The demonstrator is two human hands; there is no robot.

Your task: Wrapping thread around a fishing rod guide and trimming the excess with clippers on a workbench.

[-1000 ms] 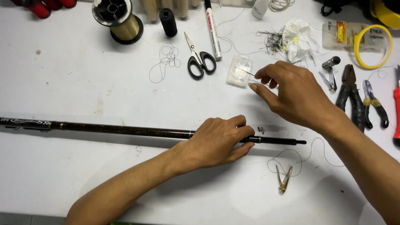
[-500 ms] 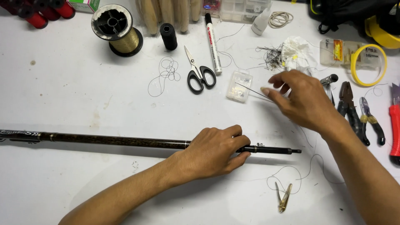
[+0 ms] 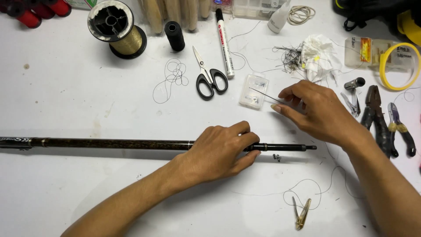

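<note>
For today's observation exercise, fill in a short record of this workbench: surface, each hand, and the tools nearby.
surface: white table
left hand: closed around a dark fishing rod section, pinning it flat on the table
right hand: pinching a thin needle-like wire over a small clear plastic box
behind the hands: black-handled scissors, white marker, gold line spool, black thread spool
right side: pliers, yellow tape roll

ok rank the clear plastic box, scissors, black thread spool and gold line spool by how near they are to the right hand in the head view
From the right hand:
1. Small clear plastic box, just left of its fingertips.
2. Scissors, further left.
3. Black thread spool, up and left.
4. Gold line spool, far upper left.
</note>
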